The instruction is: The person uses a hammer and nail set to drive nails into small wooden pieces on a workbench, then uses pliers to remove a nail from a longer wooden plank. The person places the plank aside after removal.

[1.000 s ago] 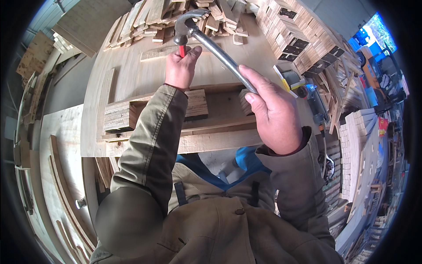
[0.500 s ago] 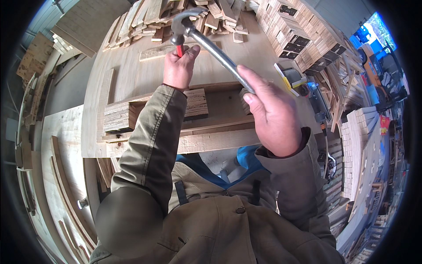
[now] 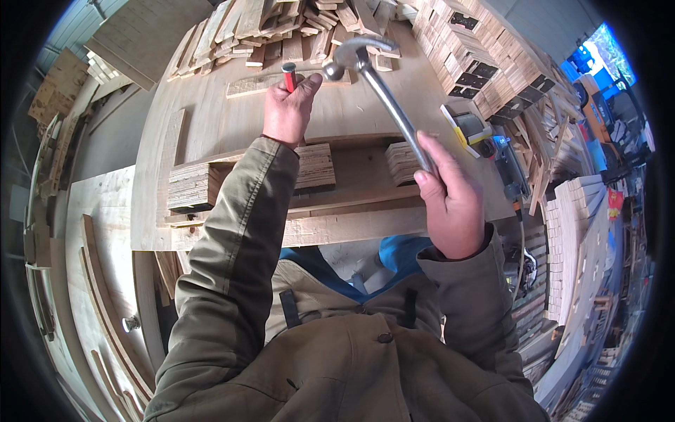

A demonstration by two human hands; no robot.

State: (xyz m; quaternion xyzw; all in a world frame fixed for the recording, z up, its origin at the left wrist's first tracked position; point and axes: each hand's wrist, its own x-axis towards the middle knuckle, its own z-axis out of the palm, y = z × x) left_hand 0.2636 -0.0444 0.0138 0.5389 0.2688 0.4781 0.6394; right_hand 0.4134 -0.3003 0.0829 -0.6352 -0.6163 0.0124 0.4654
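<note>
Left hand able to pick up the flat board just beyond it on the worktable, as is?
Probably not: the left hand is closed around a red-handled tool. Otherwise the way looks free; the flat board lies close by on the worktable, its left end uncovered.

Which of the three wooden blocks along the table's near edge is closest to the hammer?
The rightmost block: it shows beside the hammer and right grip. The middle block and leftmost block lie farther left, by the left sleeve.
</note>
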